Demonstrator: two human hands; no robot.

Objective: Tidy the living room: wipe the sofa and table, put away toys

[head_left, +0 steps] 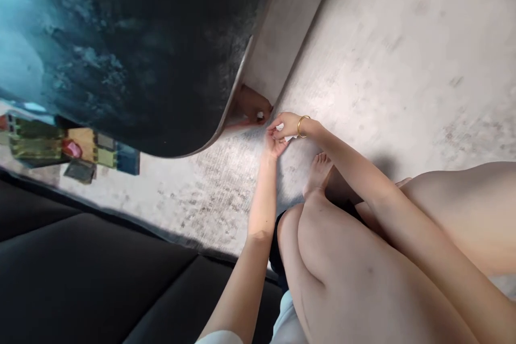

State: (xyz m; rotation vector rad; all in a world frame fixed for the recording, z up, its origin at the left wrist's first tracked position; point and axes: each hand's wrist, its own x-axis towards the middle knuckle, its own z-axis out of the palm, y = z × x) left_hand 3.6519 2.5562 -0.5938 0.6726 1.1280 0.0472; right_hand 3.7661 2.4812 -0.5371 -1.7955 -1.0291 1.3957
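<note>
Beside the base of a dark glossy table, my two hands are together, low over the rug. My right hand [287, 123], with a gold bangle [300, 126] on the wrist, has its fingers curled into a pinch. Right below it is my left hand [276, 144], its fingers bent up against the right ones. Bits of something small and white [279, 126] show between the fingers; it looks like a scrap of tissue, but its kind is unclear. The left fingertips are partly covered by the right hand.
The dark tabletop [161, 64] overhangs on the left, and its shiny base [278, 27] mirrors the hands. Boxes and packets [107, 148] lie on the pale patterned rug [382, 54] at left. A black sofa [80, 279] runs along the lower left. My bare legs [355, 269] are at right.
</note>
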